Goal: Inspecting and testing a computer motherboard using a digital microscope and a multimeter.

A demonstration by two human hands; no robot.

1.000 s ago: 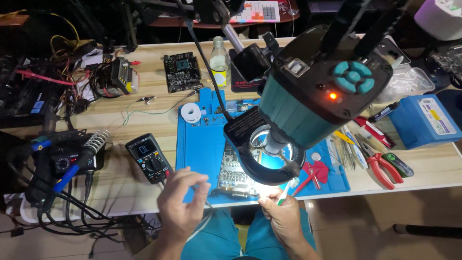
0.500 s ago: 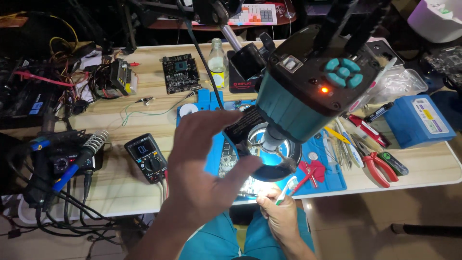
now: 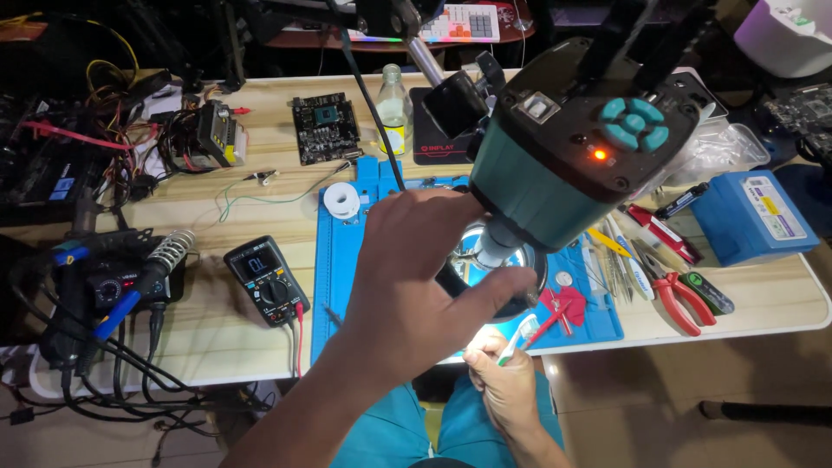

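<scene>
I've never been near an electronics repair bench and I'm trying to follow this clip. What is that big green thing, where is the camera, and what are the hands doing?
The camera sits on the person's head and looks down at their own hands and the wooden table. The big green thing is a microscope head hanging over a blue work mat, with a lit ring at its lower end. The left hand is raised to that lower end, fingers around the lens area. The right hand, near the table's front edge, holds a small green and white brush. Around the mat lie a multimeter, a reel of solder wire, a dark circuit board, a glass bottle, red pliers, a blue box and, at far left, a soldering station with tangled cables.
</scene>
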